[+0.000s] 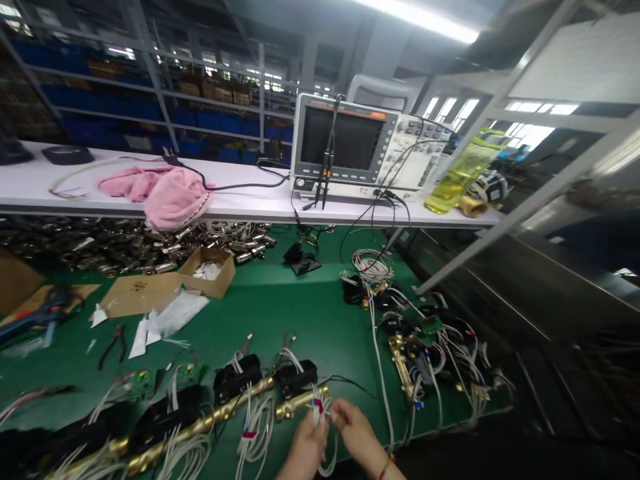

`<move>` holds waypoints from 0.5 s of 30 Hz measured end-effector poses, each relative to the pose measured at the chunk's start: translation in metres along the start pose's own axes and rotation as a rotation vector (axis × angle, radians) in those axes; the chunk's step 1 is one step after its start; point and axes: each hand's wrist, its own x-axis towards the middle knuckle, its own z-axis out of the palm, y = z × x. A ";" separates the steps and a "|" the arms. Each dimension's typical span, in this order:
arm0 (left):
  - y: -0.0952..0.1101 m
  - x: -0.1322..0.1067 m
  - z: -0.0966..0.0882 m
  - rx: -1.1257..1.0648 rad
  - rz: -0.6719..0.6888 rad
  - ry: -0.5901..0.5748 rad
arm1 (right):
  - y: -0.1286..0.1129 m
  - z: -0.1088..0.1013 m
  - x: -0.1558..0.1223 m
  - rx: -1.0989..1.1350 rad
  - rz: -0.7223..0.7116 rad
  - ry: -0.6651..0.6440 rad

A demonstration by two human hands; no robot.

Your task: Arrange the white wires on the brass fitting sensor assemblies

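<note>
Near the front edge of the green bench, my left hand (306,445) is closed around a coiled bundle of white cable (329,467). Red and blue marks (318,404) show on the bundle just above its fingertips. My right hand (356,432) is close beside it, thumb and fingers pinched together at the cable; what lies between them is too small to make out. Just beyond the hands lies a brass pipe fitting (301,402) with a black housing (296,379). To the left, a similar brass fitting (240,400) has its own white cable coil (257,427).
More brass-and-black assemblies lie at left (170,417) and right (400,360). Pliers (114,347), a glue gun (43,310), white tubes (140,337) and a small cardboard box (215,280) are on the bench. An oscilloscope (345,140), pink cloth (170,193) and yellow bottle (463,173) stand on the shelf.
</note>
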 end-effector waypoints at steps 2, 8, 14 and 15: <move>-0.002 -0.001 -0.002 -0.035 0.026 -0.009 | -0.002 0.004 0.006 0.064 -0.033 -0.032; -0.007 0.003 -0.002 -0.115 0.033 0.027 | -0.003 0.001 0.011 0.088 -0.111 -0.106; -0.012 0.006 0.005 -0.241 0.030 -0.026 | -0.014 -0.013 0.016 -0.066 -0.156 -0.237; -0.012 0.007 0.006 -0.225 0.040 -0.019 | -0.018 -0.016 0.016 -0.095 -0.168 -0.241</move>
